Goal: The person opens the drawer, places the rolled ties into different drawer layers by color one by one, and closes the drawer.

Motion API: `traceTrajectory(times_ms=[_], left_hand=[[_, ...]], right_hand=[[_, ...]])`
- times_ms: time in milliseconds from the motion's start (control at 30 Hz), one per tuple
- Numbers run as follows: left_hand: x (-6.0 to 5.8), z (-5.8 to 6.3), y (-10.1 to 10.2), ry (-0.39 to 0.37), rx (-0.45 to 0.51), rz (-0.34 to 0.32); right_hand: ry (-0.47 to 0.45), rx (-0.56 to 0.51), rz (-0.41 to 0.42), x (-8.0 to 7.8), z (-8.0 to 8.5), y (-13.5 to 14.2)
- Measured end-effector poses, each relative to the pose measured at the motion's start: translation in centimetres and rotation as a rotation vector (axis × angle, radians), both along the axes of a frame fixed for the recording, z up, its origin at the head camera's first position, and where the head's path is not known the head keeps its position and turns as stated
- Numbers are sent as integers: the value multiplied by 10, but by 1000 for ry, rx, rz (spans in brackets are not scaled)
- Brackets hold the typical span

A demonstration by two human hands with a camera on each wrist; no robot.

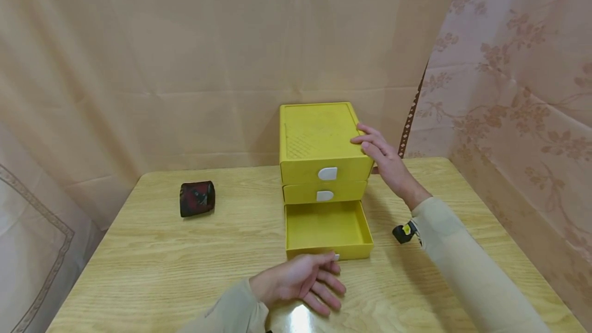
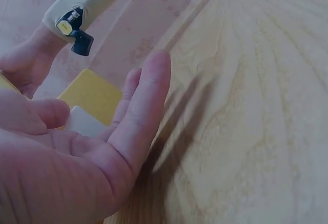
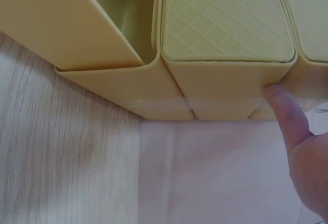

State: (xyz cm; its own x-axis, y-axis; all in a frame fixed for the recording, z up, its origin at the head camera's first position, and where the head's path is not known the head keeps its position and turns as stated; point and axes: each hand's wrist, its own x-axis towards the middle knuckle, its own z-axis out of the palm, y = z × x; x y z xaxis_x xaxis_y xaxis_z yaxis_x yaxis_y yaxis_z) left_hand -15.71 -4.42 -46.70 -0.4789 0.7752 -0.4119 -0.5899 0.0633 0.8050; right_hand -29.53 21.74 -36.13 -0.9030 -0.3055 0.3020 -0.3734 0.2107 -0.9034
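Note:
A yellow three-drawer unit (image 1: 319,130) stands on the table, white tabs on its drawer fronts. Its bottom drawer (image 1: 328,225) is pulled out, with the bare yellow floor visible; the upper two are closed. My left hand (image 1: 307,279) is at that drawer's front, thumb tip by the white handle (image 2: 84,122), the other fingers extended and palm turned up. At the unit's right side, my right hand (image 1: 386,161) rests with fingers on the top edge. In the right wrist view a finger (image 3: 287,116) touches the side wall of the unit.
A dark red and black rounded object (image 1: 197,199) lies on the table (image 1: 222,251) to the left. Plain beige cloth (image 1: 208,66) hangs behind the table, and flowered cloth (image 1: 522,91) on the right. A small black device (image 1: 403,233) is strapped at my right wrist.

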Motion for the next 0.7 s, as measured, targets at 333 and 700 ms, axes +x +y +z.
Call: traceTrajectory(times_ms=[333,700], left_hand=[[10,-4,-1,-27,-15,-32],[17,-4,-3,-25,7,-28]], right_hand=[[5,-2,1,0,-1,-1],[16,14,-8,0,-2,0]])
